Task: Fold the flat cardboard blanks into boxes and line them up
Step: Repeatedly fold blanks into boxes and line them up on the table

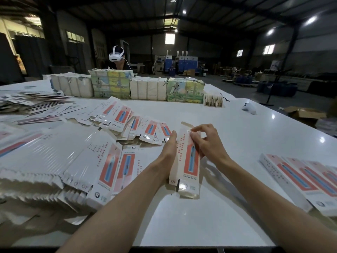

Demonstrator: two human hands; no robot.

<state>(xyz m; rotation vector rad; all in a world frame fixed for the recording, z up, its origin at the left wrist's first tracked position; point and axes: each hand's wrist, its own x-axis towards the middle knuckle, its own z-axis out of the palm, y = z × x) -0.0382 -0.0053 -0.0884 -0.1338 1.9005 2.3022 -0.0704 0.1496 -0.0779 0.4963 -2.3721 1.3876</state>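
Observation:
A long white carton (187,165) with a red and blue panel stands opened into a box shape above the white table (237,128), its far flap raised. My left hand (168,152) holds its left side, fingers straight along the wall. My right hand (207,141) pinches the top edge near the far end with curled fingers. A thick fanned stack of flat blanks (60,165) lies at the left. Folded boxes (306,179) lie side by side in a row at the right edge.
More loose blanks (131,123) spread across the middle left. Wrapped bundles (147,88) form a wall along the far side, with a person in a white headset (116,55) behind them. A white controller (249,107) lies at the far right.

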